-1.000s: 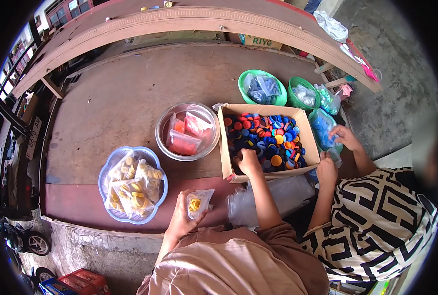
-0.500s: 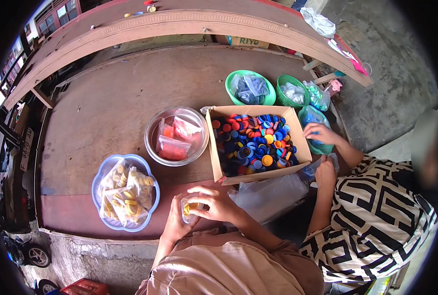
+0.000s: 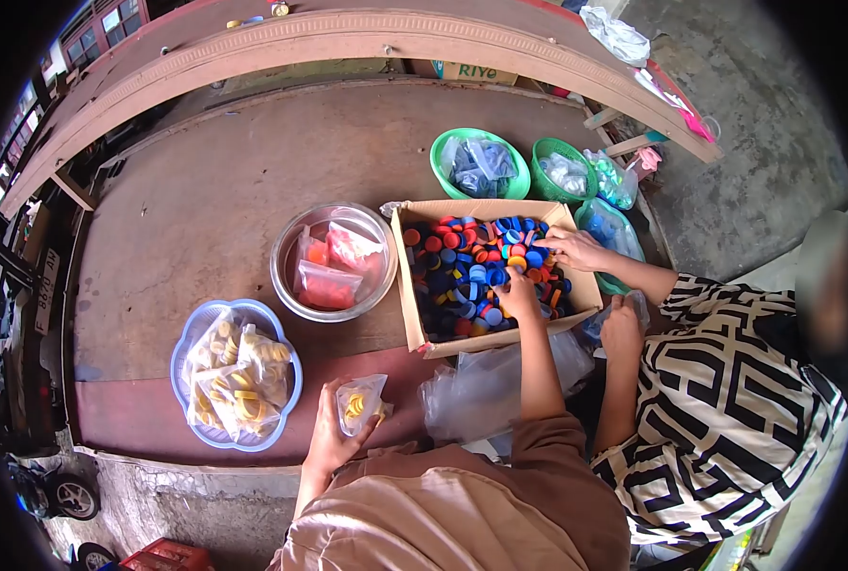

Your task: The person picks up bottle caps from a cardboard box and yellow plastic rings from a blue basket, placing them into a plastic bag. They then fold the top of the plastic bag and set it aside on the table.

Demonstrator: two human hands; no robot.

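Note:
My left hand (image 3: 331, 433) is closed around a small clear plastic bag (image 3: 362, 388) with yellow bottle caps (image 3: 354, 406) inside, held over the table's front edge. Reaching into the cardboard box (image 3: 407, 309), my right hand (image 3: 519, 295) has its fingers pinched at a yellow bottle cap (image 3: 517, 262) among the loose blue, red, orange and black caps (image 3: 457, 266). My palm hides some of the caps below. A co-worker's hand (image 3: 574, 249) also dips into the box from the right. The co-worker's other hand (image 3: 622, 324) grips a clear plastic bag (image 3: 636, 306).
A blue basket (image 3: 298, 385) of bagged yellowish caps stands at left, near a metal bowl (image 3: 279, 276) of bagged red caps. Green baskets (image 3: 438, 171) with filled bags sit behind the box. Flat plastic bags (image 3: 486, 385) lie before it. A raised wooden bench (image 3: 348, 49) spans the back.
My right hand has left the small bag and moved right into the box. My left hand keeps the bag. The co-worker's hand has moved from the box's rim in over the caps.

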